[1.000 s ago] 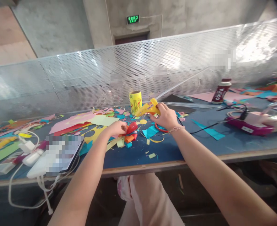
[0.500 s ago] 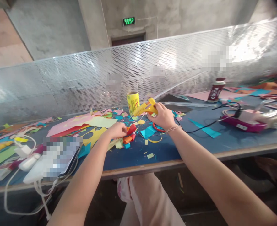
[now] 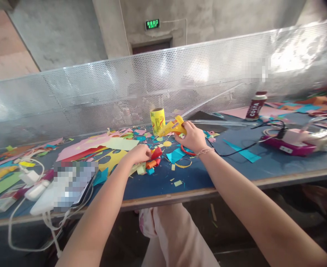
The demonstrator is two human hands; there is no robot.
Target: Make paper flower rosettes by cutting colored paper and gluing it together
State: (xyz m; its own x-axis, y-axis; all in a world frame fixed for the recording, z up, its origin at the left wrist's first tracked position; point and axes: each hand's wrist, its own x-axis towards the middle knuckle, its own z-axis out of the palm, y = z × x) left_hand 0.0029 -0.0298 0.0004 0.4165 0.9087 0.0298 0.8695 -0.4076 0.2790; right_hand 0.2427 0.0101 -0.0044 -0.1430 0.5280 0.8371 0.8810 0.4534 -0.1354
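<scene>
Left hand pinches curled paper loops (red, orange, blue), while right hand grips a yellow glue gun.

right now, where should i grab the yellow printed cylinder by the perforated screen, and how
Probably clasp the yellow printed cylinder round its upper wall, from the left: it stands upright, rim exposed, while the yellow pistol-shaped glue gun crowds its lower right.

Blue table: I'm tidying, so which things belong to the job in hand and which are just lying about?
Seemingly in use:
yellow glue gun, in the right hand
curled paper strips, at the left hand

Probably lying about:
maroon bottle
yellow tube
pale green scrap near the front edge
</scene>
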